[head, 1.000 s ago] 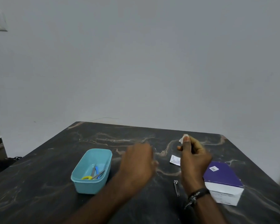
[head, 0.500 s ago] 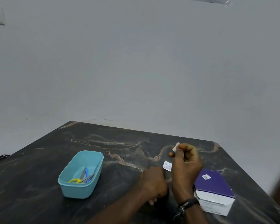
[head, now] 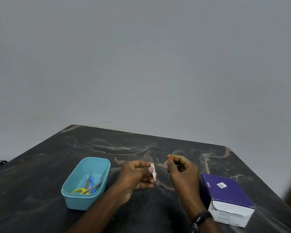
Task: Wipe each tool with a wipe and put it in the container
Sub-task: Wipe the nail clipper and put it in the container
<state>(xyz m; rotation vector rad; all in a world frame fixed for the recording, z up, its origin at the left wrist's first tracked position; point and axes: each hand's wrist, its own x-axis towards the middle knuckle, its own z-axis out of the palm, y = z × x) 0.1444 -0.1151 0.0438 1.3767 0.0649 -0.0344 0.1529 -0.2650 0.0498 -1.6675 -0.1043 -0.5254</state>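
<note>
One teal container (head: 97, 165) on left of dark marble table (head: 40, 182); inside, three tools: yellow-handled scissors (head: 80, 190), blue-handled tool (head: 92, 182), one thin metal tool (head: 95, 186). Left hand (head: 134, 175) near centre, fingers curled, pinching one small metal nail clipper (head: 153, 171) above table. Right hand (head: 181, 169) just beside, thumb and forefinger pinched together; held item too small to tell. One purple-and-white box (head: 225, 195) at right.

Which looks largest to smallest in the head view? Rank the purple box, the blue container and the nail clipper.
1. Purple box and blue container: they look about alike, and the box lies nearer the camera, so no firm order.
2. Nail clipper, held up by the left hand: plainly smallest.
</note>
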